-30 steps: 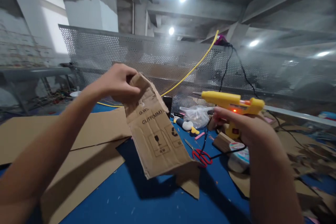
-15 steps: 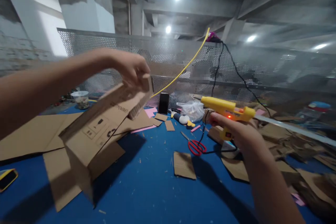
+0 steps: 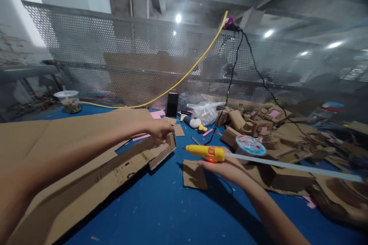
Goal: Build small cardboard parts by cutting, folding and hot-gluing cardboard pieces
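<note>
My left hand [image 3: 160, 129] grips the folded end of a long cardboard piece [image 3: 120, 172] with printed marks, which lies low over the table's left side. In my right hand [image 3: 230, 166] is a yellow hot glue gun [image 3: 204, 153], its red light glowing and its nozzle pointing left at the cardboard's folded end, a small gap apart. A long clear glue stick [image 3: 287, 164] sticks out of the gun's back. Below the gun lies a small cardboard square [image 3: 194, 176]. Scissors [image 3: 196, 140] lie mostly hidden behind the gun.
Cardboard scraps [image 3: 287, 130] heap up on the right beside a lidded tub [image 3: 250, 146]. A phone [image 3: 172, 104], a plastic bag [image 3: 204, 111] and a plastic cup [image 3: 69, 101] stand at the back. A perforated metal screen [image 3: 143, 65] closes off the far edge; a black cord [image 3: 234, 72] hangs there.
My left hand has lowered the cardboard from a raised tilt to near the table. The glue gun has moved left and down, toward the cardboard's end. My view has shifted.
</note>
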### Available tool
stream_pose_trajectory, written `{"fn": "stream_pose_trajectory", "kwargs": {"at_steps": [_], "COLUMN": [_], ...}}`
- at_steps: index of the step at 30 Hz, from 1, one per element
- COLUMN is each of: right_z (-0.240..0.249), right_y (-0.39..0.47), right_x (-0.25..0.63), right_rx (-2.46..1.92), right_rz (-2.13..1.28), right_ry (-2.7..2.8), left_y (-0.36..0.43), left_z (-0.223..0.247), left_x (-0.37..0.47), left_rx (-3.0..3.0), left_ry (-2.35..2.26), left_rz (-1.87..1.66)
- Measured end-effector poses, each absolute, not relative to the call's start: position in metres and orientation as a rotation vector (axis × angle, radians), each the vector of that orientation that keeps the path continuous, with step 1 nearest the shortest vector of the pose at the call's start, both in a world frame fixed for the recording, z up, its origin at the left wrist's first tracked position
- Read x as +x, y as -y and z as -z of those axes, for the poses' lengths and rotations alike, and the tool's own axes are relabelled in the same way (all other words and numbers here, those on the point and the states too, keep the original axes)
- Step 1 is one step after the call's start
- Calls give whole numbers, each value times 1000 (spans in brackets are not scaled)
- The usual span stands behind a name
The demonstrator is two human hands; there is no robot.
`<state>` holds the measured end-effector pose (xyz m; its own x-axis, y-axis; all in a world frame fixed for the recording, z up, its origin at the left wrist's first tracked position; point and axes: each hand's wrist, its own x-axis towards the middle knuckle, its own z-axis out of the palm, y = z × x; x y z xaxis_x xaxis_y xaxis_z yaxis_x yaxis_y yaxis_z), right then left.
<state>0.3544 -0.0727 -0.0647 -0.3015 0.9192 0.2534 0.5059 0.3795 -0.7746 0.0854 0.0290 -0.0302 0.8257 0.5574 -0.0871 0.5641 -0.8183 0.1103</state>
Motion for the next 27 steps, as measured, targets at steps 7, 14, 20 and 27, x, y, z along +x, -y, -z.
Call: {"fn": "stream_pose_trajectory", "kwargs": {"at_steps": [7,14,20,27], "right_z": [74,68,86,104], "right_y": [66,64,65,73], "right_x": [353,337,332,329], "right_rx": [-1218,-1230,-1240,-1178], "right_rz": [-771,-608,-632,-584], "right_ry": [1984,2124,2127,2012], "left_y": [-25,-16,-13,-9], "left_z": [52,63,62,58], "left_x": [57,68,69,71], "left_rx": [2846,2898,2885,2922], "left_ry": [-910,-919,-922,-912], "left_rz": [-304,-348,-396,-432]}}
